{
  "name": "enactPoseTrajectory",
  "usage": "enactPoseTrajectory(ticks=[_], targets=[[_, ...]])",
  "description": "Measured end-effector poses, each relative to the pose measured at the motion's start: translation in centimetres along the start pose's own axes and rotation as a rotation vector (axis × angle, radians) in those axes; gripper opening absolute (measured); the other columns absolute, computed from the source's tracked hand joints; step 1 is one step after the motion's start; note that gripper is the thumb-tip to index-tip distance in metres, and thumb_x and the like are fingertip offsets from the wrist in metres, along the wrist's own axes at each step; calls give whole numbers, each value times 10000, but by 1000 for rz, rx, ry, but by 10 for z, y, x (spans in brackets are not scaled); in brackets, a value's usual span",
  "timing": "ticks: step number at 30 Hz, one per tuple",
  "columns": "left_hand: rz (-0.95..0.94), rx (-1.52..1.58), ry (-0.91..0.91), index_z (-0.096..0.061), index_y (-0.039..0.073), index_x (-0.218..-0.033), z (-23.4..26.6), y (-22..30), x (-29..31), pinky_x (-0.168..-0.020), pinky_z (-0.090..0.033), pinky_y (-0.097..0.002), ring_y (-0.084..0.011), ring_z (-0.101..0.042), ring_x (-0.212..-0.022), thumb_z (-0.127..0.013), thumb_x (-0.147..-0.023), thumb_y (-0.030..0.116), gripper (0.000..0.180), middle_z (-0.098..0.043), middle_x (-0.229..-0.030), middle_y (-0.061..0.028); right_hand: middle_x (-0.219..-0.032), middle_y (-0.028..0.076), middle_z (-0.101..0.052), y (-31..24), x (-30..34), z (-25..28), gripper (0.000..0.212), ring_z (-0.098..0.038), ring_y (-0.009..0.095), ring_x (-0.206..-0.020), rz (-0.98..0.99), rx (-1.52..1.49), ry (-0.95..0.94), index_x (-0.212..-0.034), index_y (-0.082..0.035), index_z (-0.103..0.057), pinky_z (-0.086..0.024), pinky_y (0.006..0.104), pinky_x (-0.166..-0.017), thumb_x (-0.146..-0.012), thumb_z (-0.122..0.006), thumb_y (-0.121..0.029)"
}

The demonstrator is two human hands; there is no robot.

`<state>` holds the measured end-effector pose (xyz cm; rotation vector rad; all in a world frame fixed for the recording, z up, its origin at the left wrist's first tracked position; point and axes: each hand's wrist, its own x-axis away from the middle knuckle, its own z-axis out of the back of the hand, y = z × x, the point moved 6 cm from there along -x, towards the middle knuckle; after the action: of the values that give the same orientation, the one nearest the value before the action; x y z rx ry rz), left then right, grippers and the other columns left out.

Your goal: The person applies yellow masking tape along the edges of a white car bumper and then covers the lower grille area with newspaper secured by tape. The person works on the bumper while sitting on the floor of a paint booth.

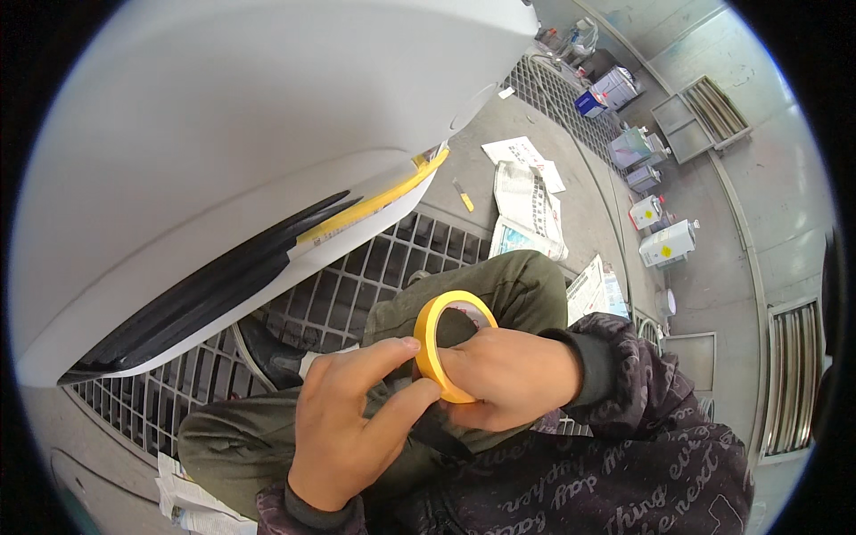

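Note:
A roll of yellow masking tape (428, 334) stands on edge between my hands, over my lap. My right hand (517, 370) grips the roll, its fingers reaching inside the ring and partly hidden. My left hand (348, 428) comes from the left; its index fingertip and thumb press on the roll's outer face. Whether a loose tape end is between them I cannot make out. To the left, a light grey car body panel (294, 98) has a black lower trim piece (214, 276). Yellow tape with paper (383, 201) runs along the panel's lower edge.
A yellow-handled cutter (465, 200) and newspaper sheets (530, 205) lie on the grey floor ahead. Metal grating (383, 259) runs beneath the panel. Several cans, including a white one (669, 242), stand along the right wall. More paper (192, 499) lies at lower left.

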<state>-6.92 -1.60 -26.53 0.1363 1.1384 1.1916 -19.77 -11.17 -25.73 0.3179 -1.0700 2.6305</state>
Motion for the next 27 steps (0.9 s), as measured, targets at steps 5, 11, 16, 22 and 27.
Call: enactPoseTrajectory(ticks=[5, 11, 16, 22, 27], targets=[[49, 47, -105, -644, 87, -1047, -13, -5, -2, -887, -476, -389, -272, -621, -1073, -755, -842, 75, 233, -574, -1314, -96, -799, 225, -655, 3, -4, 1, 304, -648, 458, -774, -16, -21, -4, -1024, 8, -573, -518, 521, -679, -787, -714, -119], [111, 100, -107, -613, 73, -1035, -20, -10, -1, -958, -455, -408, -306, -569, -1146, -799, -824, 106, 283, -538, -1362, -129, -817, 225, -658, 17, -9, 9, 259, -654, 450, -816, -75, -74, 60, -1026, 10, -576, -520, 502, -697, -823, -689, -104], [44, 22, -3, -657, 104, -1004, -13, -8, -5, -920, -436, -400, -264, -609, -1102, -776, -852, 163, 202, -611, -1312, -80, -789, 216, -649, 12, -6, 6, 218, -649, 441, -767, -36, -82, 147, -979, -5, -573, -515, 499, -668, -838, -675, -135], [162, 27, -8, -679, 108, -926, -12, -13, -4, -931, -422, -421, -303, -609, -1072, -780, -836, 147, 141, -661, -1210, -91, -719, 187, -616, 12, -1, 10, 175, -620, 421, -669, 129, 123, 273, -925, -10, -581, -502, 502, -605, -867, -579, -176], [222, 143, 141, -666, 69, -895, -11, 9, -7, -879, -461, -386, -276, -635, -980, -769, -849, 120, 124, -691, -1118, -113, -702, 152, -613, 24, 15, 20, 183, -635, 344, -636, 363, 97, 328, -805, -18, -595, -514, 445, -600, -862, -583, -192]])
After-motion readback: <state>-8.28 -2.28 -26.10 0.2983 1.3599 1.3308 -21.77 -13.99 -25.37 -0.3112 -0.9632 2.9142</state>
